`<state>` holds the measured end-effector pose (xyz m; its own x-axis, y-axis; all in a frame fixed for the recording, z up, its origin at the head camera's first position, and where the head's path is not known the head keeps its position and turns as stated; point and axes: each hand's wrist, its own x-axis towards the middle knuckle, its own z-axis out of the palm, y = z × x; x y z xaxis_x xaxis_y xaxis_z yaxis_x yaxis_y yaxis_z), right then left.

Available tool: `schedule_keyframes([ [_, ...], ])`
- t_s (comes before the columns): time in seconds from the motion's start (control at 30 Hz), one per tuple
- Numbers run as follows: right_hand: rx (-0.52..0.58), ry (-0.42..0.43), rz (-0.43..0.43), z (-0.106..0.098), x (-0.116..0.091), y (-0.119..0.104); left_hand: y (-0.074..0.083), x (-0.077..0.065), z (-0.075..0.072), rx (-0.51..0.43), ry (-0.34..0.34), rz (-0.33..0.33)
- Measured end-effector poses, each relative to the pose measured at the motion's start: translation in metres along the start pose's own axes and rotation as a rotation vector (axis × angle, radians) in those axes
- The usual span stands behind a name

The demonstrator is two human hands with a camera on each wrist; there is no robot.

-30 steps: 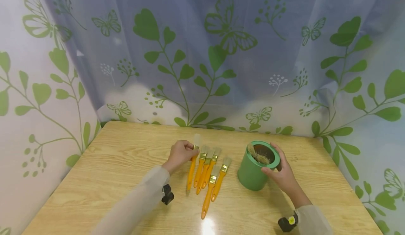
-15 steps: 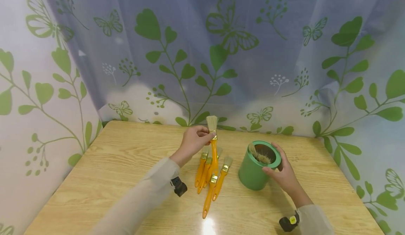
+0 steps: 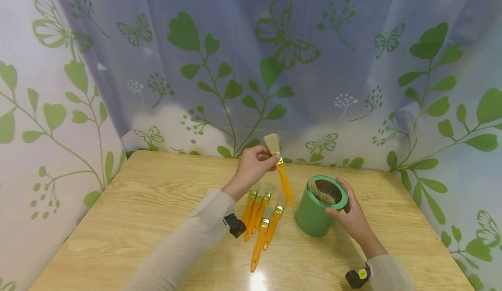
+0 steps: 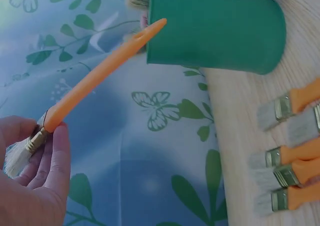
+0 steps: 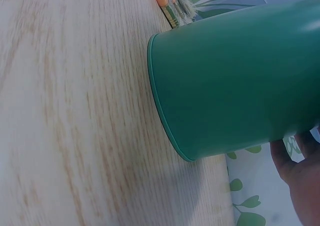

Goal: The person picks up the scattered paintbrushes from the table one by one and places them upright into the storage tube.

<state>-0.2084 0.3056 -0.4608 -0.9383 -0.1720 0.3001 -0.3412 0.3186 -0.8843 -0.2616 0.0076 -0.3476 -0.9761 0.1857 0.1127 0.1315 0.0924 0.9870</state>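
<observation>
Between the thumb and fingers of my left hand (image 3: 252, 167) is a paintbrush (image 3: 285, 184), pinched at its metal ferrule. Its pale bristles point up, and its orange handle slants down toward a green can (image 3: 312, 218). My right hand (image 3: 354, 221) holds that can by its right side near the rim, the thumb in front and fingers behind. Tan bristles (image 3: 324, 196) show inside the can's mouth. Left of the can, several more orange-handled paintbrushes (image 3: 256, 249) lie on the table, some overlapping. In the left wrist view the handle (image 4: 100, 79) passes in front of the can.
The wood-grain table (image 3: 164, 191) reaches back to a curtain (image 3: 235, 64) printed with green leaves and butterflies. More of this fabric hangs at both sides. A bright light reflection lies on the table's near part.
My left hand has lifted the paintbrush off the left of the group and carried it right and up, toward the can. The can and my right hand have stayed in place.
</observation>
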Motion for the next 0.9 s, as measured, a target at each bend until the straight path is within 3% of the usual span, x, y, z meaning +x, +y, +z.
schedule_keyframes([
  [0.33,0.019,0.003,-0.001,0.001,0.0,0.0,0.01,-0.001,0.016,-0.096,0.013,0.057],
  [0.57,0.013,0.009,0.015,0.001,-0.001,-0.001,0.006,-0.005,0.031,-0.171,-0.001,0.103],
  [0.9,0.01,0.014,0.006,0.001,-0.001,-0.002,-0.003,-0.012,0.048,-0.048,-0.014,0.143],
])
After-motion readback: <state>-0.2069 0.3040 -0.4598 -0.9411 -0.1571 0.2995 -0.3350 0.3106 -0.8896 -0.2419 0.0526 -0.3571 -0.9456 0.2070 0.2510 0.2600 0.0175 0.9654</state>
